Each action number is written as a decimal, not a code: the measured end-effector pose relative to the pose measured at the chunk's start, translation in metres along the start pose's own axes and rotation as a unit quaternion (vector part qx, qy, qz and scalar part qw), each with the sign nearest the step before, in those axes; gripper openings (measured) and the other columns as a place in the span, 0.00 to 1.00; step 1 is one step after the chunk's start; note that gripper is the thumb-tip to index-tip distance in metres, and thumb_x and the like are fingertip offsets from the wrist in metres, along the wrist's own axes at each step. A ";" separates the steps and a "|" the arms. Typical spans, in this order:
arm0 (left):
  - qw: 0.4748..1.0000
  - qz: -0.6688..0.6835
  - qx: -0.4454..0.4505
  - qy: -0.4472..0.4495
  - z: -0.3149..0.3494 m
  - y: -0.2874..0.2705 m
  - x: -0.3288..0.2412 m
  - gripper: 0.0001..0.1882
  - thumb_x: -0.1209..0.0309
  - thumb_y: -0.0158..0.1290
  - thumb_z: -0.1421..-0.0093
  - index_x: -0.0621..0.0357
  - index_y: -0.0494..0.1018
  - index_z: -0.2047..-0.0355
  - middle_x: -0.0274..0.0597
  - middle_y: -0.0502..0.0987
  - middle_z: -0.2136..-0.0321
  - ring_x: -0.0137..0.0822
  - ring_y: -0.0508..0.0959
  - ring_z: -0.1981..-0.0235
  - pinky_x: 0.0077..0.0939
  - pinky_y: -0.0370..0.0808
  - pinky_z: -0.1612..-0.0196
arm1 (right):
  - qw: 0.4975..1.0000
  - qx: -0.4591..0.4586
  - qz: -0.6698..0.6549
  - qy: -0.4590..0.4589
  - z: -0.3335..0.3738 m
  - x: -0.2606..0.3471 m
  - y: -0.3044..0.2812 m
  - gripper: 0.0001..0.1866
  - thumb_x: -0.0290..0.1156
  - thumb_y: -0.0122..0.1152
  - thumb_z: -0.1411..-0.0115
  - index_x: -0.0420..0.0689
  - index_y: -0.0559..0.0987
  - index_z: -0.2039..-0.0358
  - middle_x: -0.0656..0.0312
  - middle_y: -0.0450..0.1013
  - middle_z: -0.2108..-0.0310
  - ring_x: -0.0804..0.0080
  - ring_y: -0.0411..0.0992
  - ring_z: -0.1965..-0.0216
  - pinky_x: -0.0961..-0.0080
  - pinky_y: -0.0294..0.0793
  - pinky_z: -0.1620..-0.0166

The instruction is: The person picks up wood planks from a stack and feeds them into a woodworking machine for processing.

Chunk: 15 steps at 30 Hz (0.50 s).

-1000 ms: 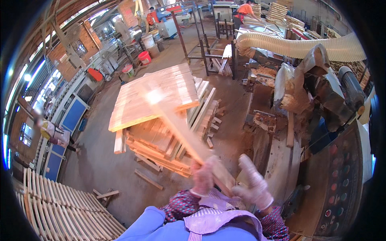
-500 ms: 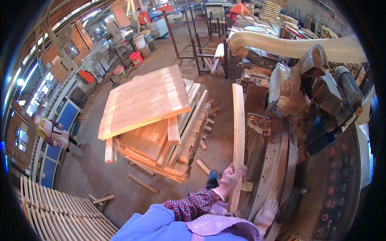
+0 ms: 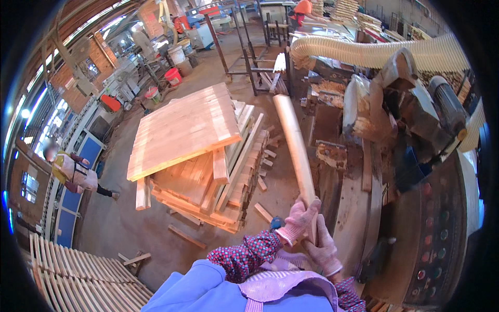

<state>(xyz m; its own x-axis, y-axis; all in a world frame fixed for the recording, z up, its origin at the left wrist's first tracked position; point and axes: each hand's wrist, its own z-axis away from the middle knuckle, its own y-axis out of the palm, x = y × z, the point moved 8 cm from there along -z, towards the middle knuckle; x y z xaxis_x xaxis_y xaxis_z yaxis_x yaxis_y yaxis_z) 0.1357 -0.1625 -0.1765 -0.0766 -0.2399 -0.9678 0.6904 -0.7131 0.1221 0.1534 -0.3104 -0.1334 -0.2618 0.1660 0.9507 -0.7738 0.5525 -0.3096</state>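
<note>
A long pale wooden plank (image 3: 294,148) slants up and away in front of me. My left hand (image 3: 299,221), in a pinkish work glove, is closed round its lower part. Just below it my right hand (image 3: 323,248), gloved too, grips the plank's near end, which the two hands partly hide. To the right of the plank runs the worn bed (image 3: 345,218) of a woodworking machine. A stack of pale wood, topped by a broad jointed panel (image 3: 184,130), stands to my left.
A dusty motor (image 3: 447,104) and a ribbed hose (image 3: 384,54) sit at the far right, above a button panel (image 3: 434,244). Wooden slats (image 3: 78,275) are racked at lower left. Offcuts (image 3: 187,236) litter the floor. One person (image 3: 75,174) is at left, another (image 3: 303,8) far back.
My right hand has come up from the machine bed onto the plank. The plank's far end has swung left, and it now leans. The person at left has shifted slightly.
</note>
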 end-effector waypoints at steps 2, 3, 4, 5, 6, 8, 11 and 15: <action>0.955 -0.217 -0.079 0.189 0.015 -0.024 -0.048 0.31 0.64 0.60 0.37 0.67 0.63 0.39 0.50 0.74 0.48 0.38 0.74 0.47 0.28 0.70 0.43 | 0.992 -0.085 0.062 0.065 0.038 -0.023 -0.013 0.42 0.29 0.65 0.44 0.38 0.58 0.31 0.44 0.66 0.38 0.55 0.67 0.38 0.67 0.65 0.37; 0.898 -0.316 -0.111 0.285 0.023 -0.032 -0.072 0.35 0.64 0.61 0.38 0.69 0.60 0.37 0.53 0.72 0.45 0.38 0.71 0.43 0.30 0.68 0.39 | 0.982 -0.132 0.096 0.094 0.058 -0.034 -0.020 0.42 0.30 0.67 0.45 0.38 0.59 0.32 0.41 0.67 0.40 0.52 0.69 0.39 0.66 0.67 0.38; 0.902 -0.259 -0.157 0.309 0.024 -0.069 -0.096 0.28 0.67 0.58 0.37 0.67 0.62 0.41 0.49 0.71 0.49 0.36 0.71 0.47 0.29 0.69 0.42 | 0.969 -0.153 0.137 0.140 0.082 -0.029 -0.030 0.42 0.29 0.66 0.45 0.37 0.59 0.32 0.41 0.67 0.39 0.48 0.68 0.39 0.63 0.66 0.37; 0.912 -0.157 -0.216 0.312 0.023 -0.121 -0.120 0.22 0.70 0.56 0.36 0.64 0.63 0.46 0.46 0.71 0.52 0.35 0.71 0.51 0.29 0.70 0.45 | 0.951 -0.172 0.176 0.187 0.111 -0.024 -0.039 0.41 0.28 0.64 0.45 0.37 0.59 0.32 0.41 0.67 0.39 0.44 0.67 0.39 0.61 0.65 0.36; 0.910 -0.052 -0.270 0.311 0.016 -0.170 -0.136 0.15 0.73 0.54 0.35 0.62 0.65 0.50 0.43 0.70 0.56 0.33 0.71 0.55 0.28 0.71 0.48 | 0.937 -0.235 0.176 0.188 0.140 -0.032 -0.042 0.39 0.27 0.62 0.44 0.36 0.60 0.32 0.41 0.66 0.38 0.42 0.65 0.38 0.59 0.62 0.35; 0.852 0.128 -0.359 0.358 0.000 -0.256 -0.153 0.07 0.70 0.52 0.33 0.56 0.65 0.65 0.33 0.64 0.71 0.28 0.65 0.70 0.25 0.71 0.60 | 0.899 -0.281 0.262 0.210 0.196 -0.066 -0.039 0.36 0.27 0.58 0.41 0.36 0.60 0.32 0.41 0.64 0.37 0.40 0.62 0.37 0.57 0.58 0.32; 0.883 0.032 -0.423 0.200 -0.032 -0.377 -0.114 0.13 0.63 0.57 0.37 0.57 0.71 0.60 0.38 0.72 0.73 0.35 0.73 0.70 0.30 0.75 0.60 | 0.835 -0.214 0.462 0.208 0.183 -0.120 -0.049 0.33 0.32 0.52 0.37 0.36 0.61 0.33 0.42 0.61 0.35 0.40 0.58 0.34 0.56 0.54 0.30; 0.826 0.489 -0.249 0.127 -0.101 -0.401 -0.084 0.22 0.60 0.58 0.38 0.60 0.73 0.48 0.45 0.77 0.59 0.42 0.77 0.56 0.35 0.75 0.49 | 0.757 -0.174 0.609 0.159 0.041 -0.120 -0.101 0.28 0.37 0.45 0.32 0.45 0.64 0.33 0.50 0.60 0.32 0.45 0.60 0.34 0.58 0.56 0.30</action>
<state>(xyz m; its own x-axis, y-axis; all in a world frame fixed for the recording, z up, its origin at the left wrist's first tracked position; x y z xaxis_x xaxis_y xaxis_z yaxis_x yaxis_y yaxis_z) -0.0621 0.2099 -0.1662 0.8031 -0.3508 -0.4815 0.5472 0.1147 0.8291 0.2391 -0.4194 -0.2170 -0.4642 0.8834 -0.0643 0.1448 0.0041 -0.9895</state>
